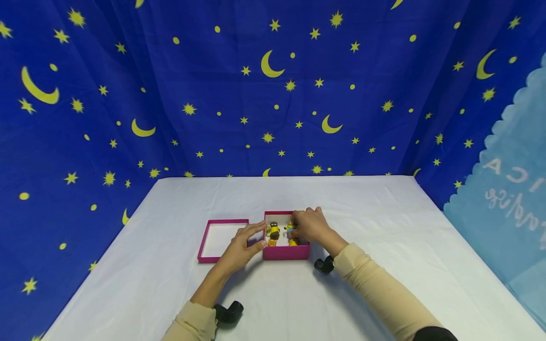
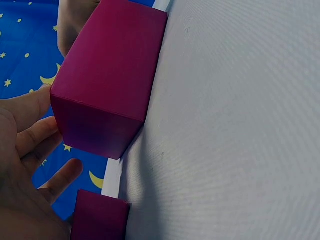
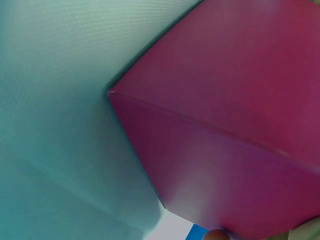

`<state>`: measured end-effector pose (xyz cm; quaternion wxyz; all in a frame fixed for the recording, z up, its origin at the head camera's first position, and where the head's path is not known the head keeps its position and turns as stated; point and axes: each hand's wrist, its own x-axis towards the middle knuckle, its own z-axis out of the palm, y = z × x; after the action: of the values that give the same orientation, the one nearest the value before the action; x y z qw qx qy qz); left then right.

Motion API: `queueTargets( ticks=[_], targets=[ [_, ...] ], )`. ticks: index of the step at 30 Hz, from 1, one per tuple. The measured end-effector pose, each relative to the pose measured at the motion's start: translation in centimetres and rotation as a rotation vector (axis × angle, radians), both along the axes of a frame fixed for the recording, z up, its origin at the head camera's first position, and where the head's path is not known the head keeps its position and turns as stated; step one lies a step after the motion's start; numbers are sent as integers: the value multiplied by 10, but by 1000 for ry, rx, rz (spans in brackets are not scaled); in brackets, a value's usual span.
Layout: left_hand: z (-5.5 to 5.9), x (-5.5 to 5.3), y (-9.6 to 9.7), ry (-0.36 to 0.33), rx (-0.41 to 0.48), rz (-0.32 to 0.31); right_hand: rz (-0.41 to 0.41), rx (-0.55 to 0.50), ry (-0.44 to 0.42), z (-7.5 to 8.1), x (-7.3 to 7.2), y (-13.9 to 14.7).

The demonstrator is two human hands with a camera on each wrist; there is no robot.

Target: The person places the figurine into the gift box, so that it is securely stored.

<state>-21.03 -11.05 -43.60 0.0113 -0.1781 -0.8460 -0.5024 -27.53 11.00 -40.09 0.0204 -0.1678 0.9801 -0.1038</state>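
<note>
An open magenta box (image 1: 286, 253) with a white inside stands mid-table, holding several small yellow toy figures. Among them is a minion figure (image 1: 274, 229) with goggles on the left side. My left hand (image 1: 240, 248) touches the box's left rim with extended fingers; in the left wrist view its fingertips (image 2: 40, 100) meet the box edge. Over the right rim, my right hand (image 1: 313, 224) reaches inside and pinches a blue-and-yellow minion figure (image 1: 290, 229), partly hidden by the fingers. Only the box's outer walls (image 3: 225, 115) and a bit of fingers show in the right wrist view.
The box's shallow magenta lid (image 1: 202, 241) lies white inside up, to the left and partly behind my left hand. White cloth covers the table (image 1: 362, 199). A blue curtain (image 1: 230, 94) with yellow stars and moons hangs behind; a light-blue banner (image 1: 512, 189) hangs at right.
</note>
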Motion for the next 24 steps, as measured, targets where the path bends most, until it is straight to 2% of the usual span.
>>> queueTargets(
  ticks=[7, 24],
  targets=[
    [0, 0, 0, -5, 1, 2, -5, 18, -4, 0, -2, -1],
    [2, 3, 2, 9, -11, 30, -1, 53, 22, 2, 4, -2]
  ],
)
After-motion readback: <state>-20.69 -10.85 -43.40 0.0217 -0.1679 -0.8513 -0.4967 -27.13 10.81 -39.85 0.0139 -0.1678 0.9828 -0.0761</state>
